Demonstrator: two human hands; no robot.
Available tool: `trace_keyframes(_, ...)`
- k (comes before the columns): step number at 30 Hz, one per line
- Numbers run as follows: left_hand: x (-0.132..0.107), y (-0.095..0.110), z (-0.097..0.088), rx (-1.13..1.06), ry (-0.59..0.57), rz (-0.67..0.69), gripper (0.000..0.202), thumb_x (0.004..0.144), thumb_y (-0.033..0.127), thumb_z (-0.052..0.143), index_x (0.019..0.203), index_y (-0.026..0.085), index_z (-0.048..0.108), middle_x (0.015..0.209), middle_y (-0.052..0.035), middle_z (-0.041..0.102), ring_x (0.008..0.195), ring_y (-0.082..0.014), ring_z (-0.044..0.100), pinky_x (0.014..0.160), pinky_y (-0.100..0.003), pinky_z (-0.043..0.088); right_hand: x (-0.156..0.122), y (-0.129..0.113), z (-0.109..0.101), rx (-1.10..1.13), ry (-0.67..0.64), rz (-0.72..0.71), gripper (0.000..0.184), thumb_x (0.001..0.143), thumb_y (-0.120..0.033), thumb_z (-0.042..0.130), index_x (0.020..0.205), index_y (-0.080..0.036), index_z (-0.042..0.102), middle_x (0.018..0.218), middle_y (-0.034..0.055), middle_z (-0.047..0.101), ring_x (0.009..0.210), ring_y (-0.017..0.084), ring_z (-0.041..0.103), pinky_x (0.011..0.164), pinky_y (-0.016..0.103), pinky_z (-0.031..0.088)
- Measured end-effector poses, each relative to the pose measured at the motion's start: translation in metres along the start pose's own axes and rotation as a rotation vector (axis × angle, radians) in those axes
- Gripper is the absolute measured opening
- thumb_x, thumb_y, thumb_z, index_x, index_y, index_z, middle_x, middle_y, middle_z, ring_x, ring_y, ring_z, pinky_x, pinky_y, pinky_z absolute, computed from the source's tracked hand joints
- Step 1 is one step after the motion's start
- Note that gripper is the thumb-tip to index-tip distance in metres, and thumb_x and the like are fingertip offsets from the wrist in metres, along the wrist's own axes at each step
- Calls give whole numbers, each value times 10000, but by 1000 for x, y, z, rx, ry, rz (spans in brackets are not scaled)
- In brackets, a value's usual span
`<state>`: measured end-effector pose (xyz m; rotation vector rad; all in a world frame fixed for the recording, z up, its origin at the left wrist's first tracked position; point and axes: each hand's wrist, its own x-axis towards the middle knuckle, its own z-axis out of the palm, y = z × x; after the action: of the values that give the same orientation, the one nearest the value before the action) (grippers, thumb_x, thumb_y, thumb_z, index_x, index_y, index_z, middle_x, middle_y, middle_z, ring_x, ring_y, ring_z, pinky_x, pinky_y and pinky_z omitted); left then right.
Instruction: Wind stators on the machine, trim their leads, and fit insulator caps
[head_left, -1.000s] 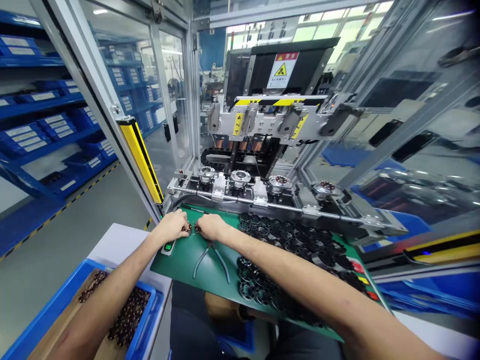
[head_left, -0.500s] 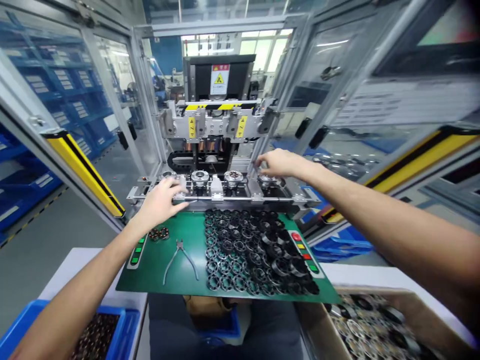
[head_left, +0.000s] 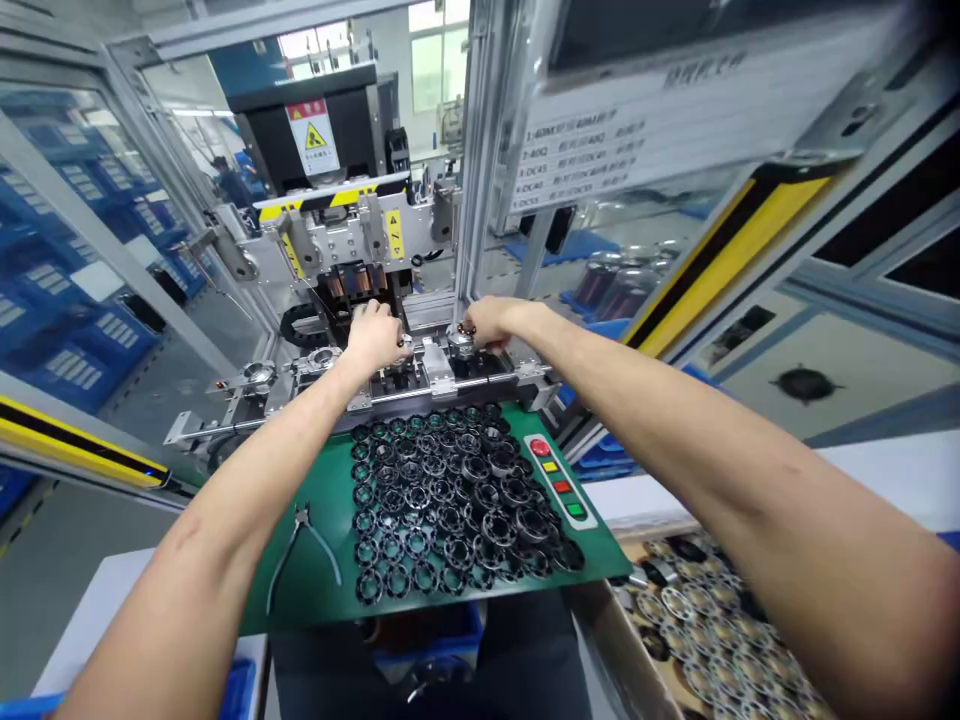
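Note:
My right hand [head_left: 495, 322] is at the rightmost round metal fixture [head_left: 460, 345] of the machine, its fingers curled at a small copper-wound stator [head_left: 466, 329] on top. My left hand [head_left: 373, 335] reaches over the neighbouring round fixture [head_left: 396, 374], fingers bent down onto its top; what they grip is mostly hidden behind the hand. Farther left in the same row stand two more fixtures, one at the middle left [head_left: 322, 358] and one at the end [head_left: 259, 374]. Below the hands, many black rings [head_left: 450, 500] lie in rows on the green mat [head_left: 330, 480].
Cutting pliers [head_left: 301, 540] lie open on the mat. A button panel [head_left: 559, 482] sits at its right edge. Yellow light-curtain bars [head_left: 697, 265] flank the machine frame. A cardboard box [head_left: 637, 660] of metal rings stands at lower right. The winding head [head_left: 337, 235] hangs behind the fixtures.
My view has turned to the right. My left hand has moved from the left end of the fixture row to the third fixture. My right hand stays at the rightmost fixture, its fingers now lower.

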<state>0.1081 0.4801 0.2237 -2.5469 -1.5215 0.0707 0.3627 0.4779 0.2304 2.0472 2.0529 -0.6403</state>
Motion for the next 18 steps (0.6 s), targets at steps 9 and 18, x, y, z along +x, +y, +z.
trace_keyframes(9,19,1,7,49,-277,-27,495,1180,580,784,1468,178,796,1641,-173,736,1564,-381,686,1303,-641,603,6,-9,-5,56,-71,-18,467,1165,-455,855,1540,-194,762,1518,134,794,1286,294,824,1084,517,747)
trace_keyframes(18,23,-13,-2,48,-287,84,522,1176,602,771,1485,182,795,1707,-176,696,1651,-400,611,1381,-672,518,-78,-4,-73,37,96,-155,252,1169,-317,826,1115,-71,836,881,76,853,732,188,802,782,353,667)
